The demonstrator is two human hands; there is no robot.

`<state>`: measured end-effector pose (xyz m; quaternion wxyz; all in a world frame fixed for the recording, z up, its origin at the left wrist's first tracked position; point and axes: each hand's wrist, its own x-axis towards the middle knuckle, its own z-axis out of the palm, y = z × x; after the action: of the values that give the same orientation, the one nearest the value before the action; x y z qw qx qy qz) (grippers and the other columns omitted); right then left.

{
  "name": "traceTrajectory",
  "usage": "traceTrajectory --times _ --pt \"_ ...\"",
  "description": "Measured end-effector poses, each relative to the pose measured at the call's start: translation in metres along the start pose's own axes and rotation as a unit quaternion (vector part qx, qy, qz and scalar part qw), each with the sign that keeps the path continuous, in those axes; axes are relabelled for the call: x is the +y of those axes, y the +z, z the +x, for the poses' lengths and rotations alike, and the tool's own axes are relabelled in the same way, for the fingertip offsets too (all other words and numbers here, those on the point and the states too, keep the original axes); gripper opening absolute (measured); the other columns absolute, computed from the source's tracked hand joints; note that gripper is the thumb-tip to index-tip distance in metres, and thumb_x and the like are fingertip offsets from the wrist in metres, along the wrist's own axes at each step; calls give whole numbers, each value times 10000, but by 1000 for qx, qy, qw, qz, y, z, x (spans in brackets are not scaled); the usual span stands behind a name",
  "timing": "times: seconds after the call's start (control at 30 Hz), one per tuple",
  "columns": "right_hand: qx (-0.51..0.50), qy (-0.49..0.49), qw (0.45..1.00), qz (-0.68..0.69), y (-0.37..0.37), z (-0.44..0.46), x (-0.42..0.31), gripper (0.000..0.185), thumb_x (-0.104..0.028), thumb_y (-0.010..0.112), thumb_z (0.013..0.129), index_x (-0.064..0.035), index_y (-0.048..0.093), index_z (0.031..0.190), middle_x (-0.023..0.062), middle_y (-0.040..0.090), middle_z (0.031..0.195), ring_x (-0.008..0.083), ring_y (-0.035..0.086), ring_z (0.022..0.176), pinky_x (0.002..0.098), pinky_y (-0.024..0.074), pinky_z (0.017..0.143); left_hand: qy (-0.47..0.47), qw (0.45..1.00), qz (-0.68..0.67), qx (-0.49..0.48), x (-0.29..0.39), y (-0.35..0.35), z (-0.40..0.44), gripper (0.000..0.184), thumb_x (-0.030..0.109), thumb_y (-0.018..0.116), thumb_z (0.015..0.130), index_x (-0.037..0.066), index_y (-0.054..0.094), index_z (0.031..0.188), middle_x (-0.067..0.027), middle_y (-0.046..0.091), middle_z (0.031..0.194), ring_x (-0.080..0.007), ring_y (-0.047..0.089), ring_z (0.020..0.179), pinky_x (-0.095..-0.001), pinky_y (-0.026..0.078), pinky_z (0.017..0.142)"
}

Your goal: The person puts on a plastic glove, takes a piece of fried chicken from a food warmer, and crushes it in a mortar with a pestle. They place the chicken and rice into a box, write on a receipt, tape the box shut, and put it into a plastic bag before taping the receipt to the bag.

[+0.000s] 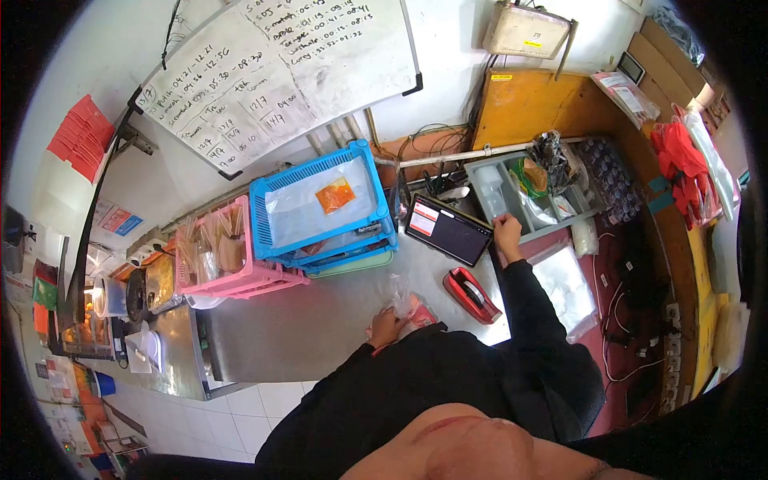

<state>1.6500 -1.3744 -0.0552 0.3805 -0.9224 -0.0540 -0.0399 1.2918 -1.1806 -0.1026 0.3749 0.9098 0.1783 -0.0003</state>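
Close to my body at the front of the steel table, my left hand (387, 328) grips a clear plastic bag (418, 310) with something red inside. My right hand (507, 234) is stretched forward between the tablet (448, 230) and the grey divided tray (528, 234). Its fingers are curled together at the tray's near left corner; what they hold, if anything, is too small to make out. Between my hands lies a red tape dispenser (472, 296). The tablet's lit screen shows a red and white panel.
Stacked blue baskets (264, 216) hold a flat orange packet (334, 195). Left of them, a pink basket (264, 274) contains clear packets. Clear plastic sheets (565, 286) lie at my right, beside white cables (612, 320). A whiteboard (280, 80) hangs above.
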Motion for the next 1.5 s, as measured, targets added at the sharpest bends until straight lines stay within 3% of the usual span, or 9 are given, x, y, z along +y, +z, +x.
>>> traceTrajectory --times 0.23,0.3,0.5,0.6,0.63,0.77,0.93,1.07,1.5 --pt "155 -113 964 186 -38 -29 -64 73 -76 624 847 -9 639 822 137 648 757 240 641 705 332 490 668 31 974 -181 132 -24 23 -24 284 263 665 787 28 626 941 -158 619 996 -359 569 974 -470 441 828" --pt "53 -168 954 242 -44 -55 -94 54 -39 603 869 0 633 848 55 633 768 105 585 706 245 473 650 25 963 -225 146 -27 25 -32 267 236 660 779 26 628 940 -152 623 975 -340 575 948 -458 445 810" --pt "-344 -212 869 287 33 -176 -91 58 -61 641 834 -4 645 845 39 623 722 92 582 661 251 478 623 68 994 -41 71 -20 19 -38 225 156 645 755 20 635 934 -136 636 912 -285 592 869 -422 458 755" --pt "-411 -189 851 269 65 -217 -85 89 -91 656 825 -6 647 850 34 610 690 93 587 643 261 484 602 23 997 -49 48 -11 12 -33 213 116 638 743 17 638 932 -127 643 881 -258 601 830 -403 465 728" --pt "-425 -176 848 263 72 -226 -84 98 -102 653 826 -6 644 846 33 608 682 93 591 641 266 486 595 -134 948 -285 50 16 -7 -39 210 92 625 736 14 644 930 -108 648 839 -211 598 771 -378 466 686" --pt "-475 -55 842 249 51 -243 -100 124 -131 646 831 -10 629 851 35 613 679 102 605 640 281 494 585 -112 943 -310 41 -53 42 -35 210 113 669 746 11 656 929 -66 657 811 -148 568 725 -340 455 650" --pt "-330 -163 903 223 52 -255 -66 226 -173 680 813 6 595 923 66 634 714 137 618 597 283 507 530 -135 860 -477 115 -11 30 -41 383 192 790 722 -9 627 1004 -63 657 930 -159 586 804 -323 470 688" --pt "-409 -1 882 235 51 -263 -50 361 -207 738 758 27 581 984 69 639 737 144 622 604 290 504 540 -163 873 -445 110 -22 40 -37 440 193 805 711 -37 607 1030 -92 652 974 -160 588 826 -320 474 681" --pt "-431 107 843 303 27 -276 -60 425 -95 725 775 14 485 1108 109 639 792 173 633 571 292 527 470 -242 867 -393 186 3 35 -43 296 126 759 732 -49 639 939 -102 669 872 -167 601 736 -326 477 663"
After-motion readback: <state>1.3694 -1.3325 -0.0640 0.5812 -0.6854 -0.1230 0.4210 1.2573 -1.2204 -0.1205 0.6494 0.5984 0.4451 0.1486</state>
